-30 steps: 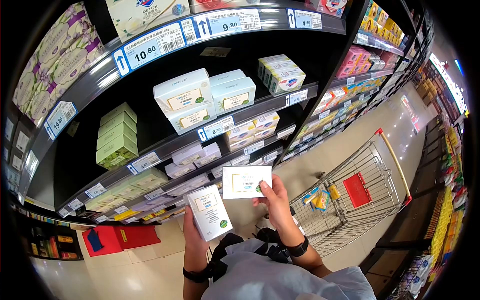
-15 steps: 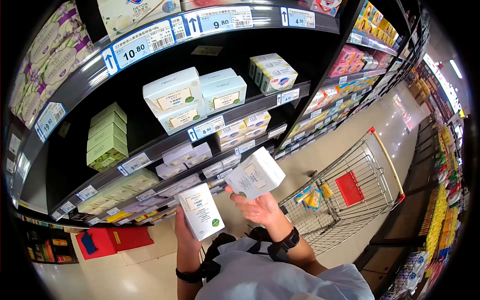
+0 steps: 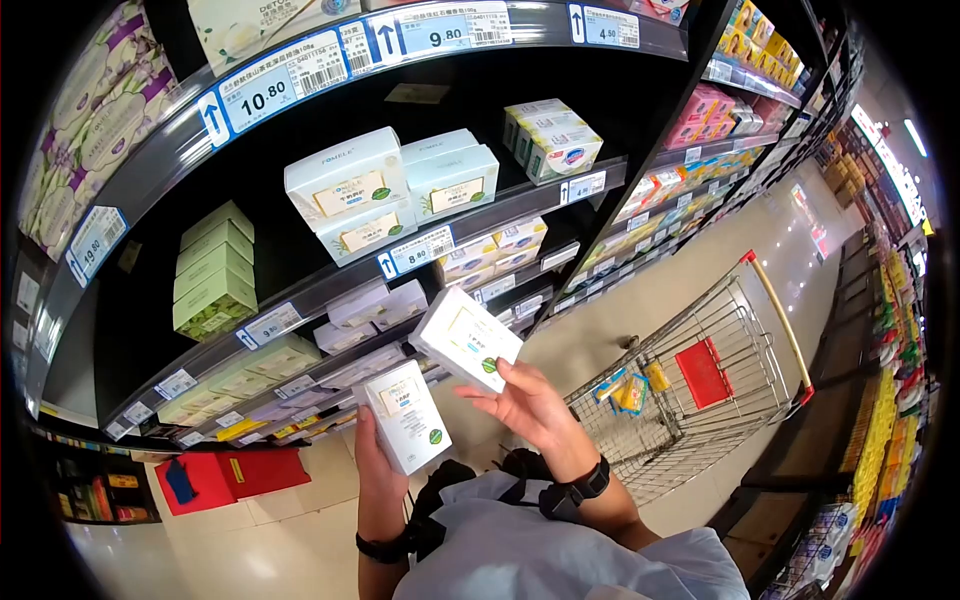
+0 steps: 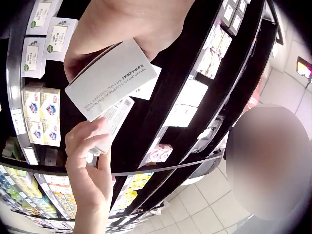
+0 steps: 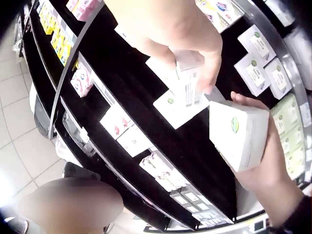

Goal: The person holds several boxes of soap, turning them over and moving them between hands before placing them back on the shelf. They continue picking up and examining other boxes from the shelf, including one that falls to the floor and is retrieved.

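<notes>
My left hand [image 3: 378, 462] grips a white soap box [image 3: 404, 415] with a green round mark near its lower corner. The box stands nearly upright, its printed face toward the head camera. Just right of it, my right hand [image 3: 536, 408] pinches a second white soap box [image 3: 468, 338] by its lower right corner, thumb on the front. This box is tilted, and its lower left corner comes close to the first box. In the left wrist view, small print runs along one side of the left box [image 4: 112, 80]. Part of the right box is hidden behind the right fingers in the right wrist view.
Before me, a black shelf holds stacked white soap boxes [image 3: 345, 185], a green stack [image 3: 215, 275] and yellow-white packs [image 3: 553, 140], with price tags along its edges. At right stands a shopping cart [image 3: 720, 440] containing several small packets [image 3: 630, 392]. A red box [image 3: 200, 478] sits on the floor at left.
The right hand has turned its soap box, first tipping it to show its side, then bringing the printed face back round, and has moved it left toward the other box. The left hand keeps its grip.
</notes>
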`<state>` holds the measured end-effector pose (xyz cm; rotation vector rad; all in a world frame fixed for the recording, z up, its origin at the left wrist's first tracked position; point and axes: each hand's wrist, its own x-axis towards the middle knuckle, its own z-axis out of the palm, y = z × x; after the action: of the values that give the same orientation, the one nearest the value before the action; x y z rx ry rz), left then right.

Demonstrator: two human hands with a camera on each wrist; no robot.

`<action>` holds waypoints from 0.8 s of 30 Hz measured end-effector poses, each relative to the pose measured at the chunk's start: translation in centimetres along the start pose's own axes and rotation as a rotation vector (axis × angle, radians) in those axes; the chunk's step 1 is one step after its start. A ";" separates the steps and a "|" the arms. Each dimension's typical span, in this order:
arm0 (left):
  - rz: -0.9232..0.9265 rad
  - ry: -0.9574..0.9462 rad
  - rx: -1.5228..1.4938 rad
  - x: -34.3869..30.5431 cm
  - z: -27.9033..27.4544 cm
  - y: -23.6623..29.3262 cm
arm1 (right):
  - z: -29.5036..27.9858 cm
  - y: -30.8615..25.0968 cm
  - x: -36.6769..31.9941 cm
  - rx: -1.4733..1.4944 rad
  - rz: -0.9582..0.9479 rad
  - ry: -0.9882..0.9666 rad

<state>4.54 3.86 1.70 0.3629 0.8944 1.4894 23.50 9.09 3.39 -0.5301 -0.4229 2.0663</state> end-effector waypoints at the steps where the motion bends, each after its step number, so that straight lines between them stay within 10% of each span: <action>1: -0.008 -0.006 -0.003 0.0 0.0 0.0 | 0.1 0.2 0.2 0.041 0.024 0.019; 15: 0.004 0.004 -0.023 -0.3 0.3 0.4 | -1.5 1.2 0.7 0.196 0.142 0.026; 20: 0.008 0.024 -0.024 -0.4 0.3 0.5 | 0.0 0.9 -0.2 -1.007 -0.770 0.260; 24: 0.005 0.024 -0.029 -0.3 0.2 0.3 | 0.6 -0.1 -0.3 -1.341 -0.994 0.199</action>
<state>4.47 3.65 2.15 0.3269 0.8909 1.5125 23.42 8.81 4.01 -0.9833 -1.5715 0.5525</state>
